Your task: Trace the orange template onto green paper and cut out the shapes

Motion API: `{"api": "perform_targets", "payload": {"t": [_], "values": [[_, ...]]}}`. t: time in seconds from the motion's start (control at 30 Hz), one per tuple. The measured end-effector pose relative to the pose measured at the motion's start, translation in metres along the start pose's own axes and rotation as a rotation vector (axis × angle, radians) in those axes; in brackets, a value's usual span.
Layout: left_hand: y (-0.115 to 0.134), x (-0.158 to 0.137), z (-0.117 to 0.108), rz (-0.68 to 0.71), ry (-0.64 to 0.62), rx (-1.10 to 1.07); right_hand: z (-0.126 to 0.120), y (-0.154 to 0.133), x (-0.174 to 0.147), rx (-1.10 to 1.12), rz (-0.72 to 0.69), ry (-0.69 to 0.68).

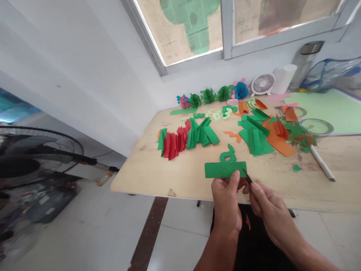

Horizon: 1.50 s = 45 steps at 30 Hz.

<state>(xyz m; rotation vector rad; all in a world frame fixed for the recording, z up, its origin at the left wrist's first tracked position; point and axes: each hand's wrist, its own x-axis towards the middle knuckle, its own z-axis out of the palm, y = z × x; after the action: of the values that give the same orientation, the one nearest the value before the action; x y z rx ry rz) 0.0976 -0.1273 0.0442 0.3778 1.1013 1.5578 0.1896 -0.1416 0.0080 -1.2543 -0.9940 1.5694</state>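
My left hand point(227, 199) pinches a folded green paper strip point(220, 170) between thumb and fingers, above the table's near edge. In my right hand point(267, 203) is a pair of dark scissors point(248, 177); their narrow tip meets the strip's right end, and the handles are hidden by my fingers. Just beyond the strip lies a curled green paper cutout point(228, 155), partly covered by it. An orange zigzag cutout point(233, 136) rests farther back.
Folded red papers point(172, 145) and green papers point(201, 133) stand left of centre. Green and orange pieces point(255, 139) pile up at right, near a white pen-like stick point(323, 163) and tape rolls point(317, 126). Paper flowers point(208, 96) and a small fan point(263, 83) line the wall.
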Motion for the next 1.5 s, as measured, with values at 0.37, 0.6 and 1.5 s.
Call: {"api": "perform_targets", "payload": {"t": [0.37,0.6,1.5], "values": [[0.0034,-0.0019,0.0047,-0.011,-0.022,-0.015,-0.0018,-0.0047,0.0022,0.0,-0.024,-0.008],[0.0043,-0.0026,0.0035,-0.013,-0.007,-0.003,-0.0027,-0.0032,0.0014,-0.026,-0.008,-0.002],[0.0049,0.0002,-0.0037,-0.047,-0.102,0.094,-0.0064,-0.0075,0.0007,-0.046,-0.047,0.006]]}}
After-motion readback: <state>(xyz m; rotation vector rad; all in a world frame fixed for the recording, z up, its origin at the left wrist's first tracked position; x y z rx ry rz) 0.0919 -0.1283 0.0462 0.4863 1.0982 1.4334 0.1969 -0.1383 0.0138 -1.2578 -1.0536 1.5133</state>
